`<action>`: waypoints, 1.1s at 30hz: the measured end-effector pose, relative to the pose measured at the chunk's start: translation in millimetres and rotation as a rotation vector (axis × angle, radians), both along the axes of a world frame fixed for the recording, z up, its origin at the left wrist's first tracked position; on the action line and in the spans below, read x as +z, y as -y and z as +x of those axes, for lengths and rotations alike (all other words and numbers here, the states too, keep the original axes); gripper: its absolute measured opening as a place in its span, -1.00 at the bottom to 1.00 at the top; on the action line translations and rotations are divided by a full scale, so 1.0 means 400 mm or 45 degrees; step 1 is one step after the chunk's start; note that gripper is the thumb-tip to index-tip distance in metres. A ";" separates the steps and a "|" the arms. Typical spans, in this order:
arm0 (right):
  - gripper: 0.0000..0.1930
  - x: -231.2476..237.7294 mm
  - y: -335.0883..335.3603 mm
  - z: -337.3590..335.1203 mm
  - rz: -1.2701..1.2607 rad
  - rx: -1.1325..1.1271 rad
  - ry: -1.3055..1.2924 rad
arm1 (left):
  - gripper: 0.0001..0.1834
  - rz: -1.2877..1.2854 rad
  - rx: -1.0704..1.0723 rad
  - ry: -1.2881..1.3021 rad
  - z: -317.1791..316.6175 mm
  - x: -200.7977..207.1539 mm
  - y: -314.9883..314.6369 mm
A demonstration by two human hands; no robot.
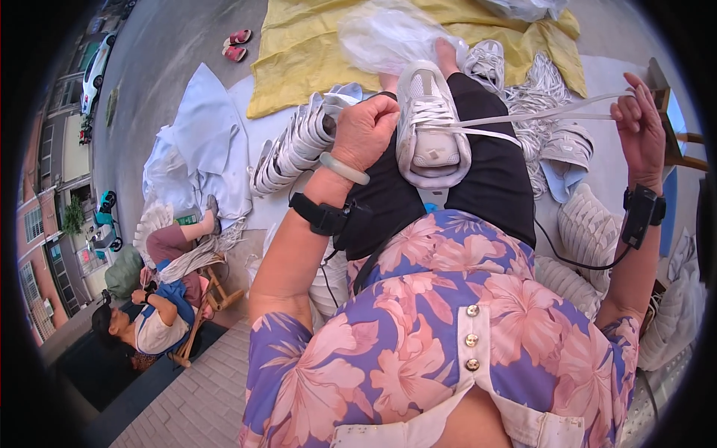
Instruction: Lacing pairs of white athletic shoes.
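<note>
A white-grey sneaker upper (426,149) lies across my lap between my thighs, its toe pointing away from me. White laces cross its front. My left hand (367,128) is closed beside the upper's left edge; what its fingers pinch is hidden. Out at the far right, my right hand (638,127) is raised with bent fingers, gripping the shoelace (538,116), whose strands stretch from the upper. One lace strand hangs in a loop over my right thigh.
Nested shoe uppers (293,149) lie left of my legs, and more uppers (590,231) at right. A heap of loose laces (549,89) is beyond my right knee. A yellow sheet (299,52) covers ground ahead. Another person (160,321) sits at left with laces. A wooden stool (680,138) stands right.
</note>
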State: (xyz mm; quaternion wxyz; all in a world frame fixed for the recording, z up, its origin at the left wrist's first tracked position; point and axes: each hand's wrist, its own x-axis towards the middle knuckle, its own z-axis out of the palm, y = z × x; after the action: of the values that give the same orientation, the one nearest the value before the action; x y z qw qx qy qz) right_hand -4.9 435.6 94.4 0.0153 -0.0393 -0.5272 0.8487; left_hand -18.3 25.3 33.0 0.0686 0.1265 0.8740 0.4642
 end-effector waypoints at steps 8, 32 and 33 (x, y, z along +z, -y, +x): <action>-0.63 -0.014 -0.336 0.092 0.011 -0.247 -0.016 | -0.90 -0.320 -0.367 -0.156 -0.006 -0.052 -0.142; -0.79 -0.176 0.370 0.025 0.469 0.983 0.566 | -0.81 0.022 -1.174 -0.876 0.169 0.091 -0.315; -0.76 -0.174 0.381 0.018 0.526 1.046 0.572 | -0.81 0.024 -1.169 -0.877 0.169 0.100 -0.313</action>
State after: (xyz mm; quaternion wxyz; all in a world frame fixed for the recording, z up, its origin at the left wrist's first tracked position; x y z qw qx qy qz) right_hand 2.2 283.1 24.9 -0.4258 -0.0064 -0.6461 0.6334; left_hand 49.1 150.5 73.1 -0.0266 0.6375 0.6973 0.3266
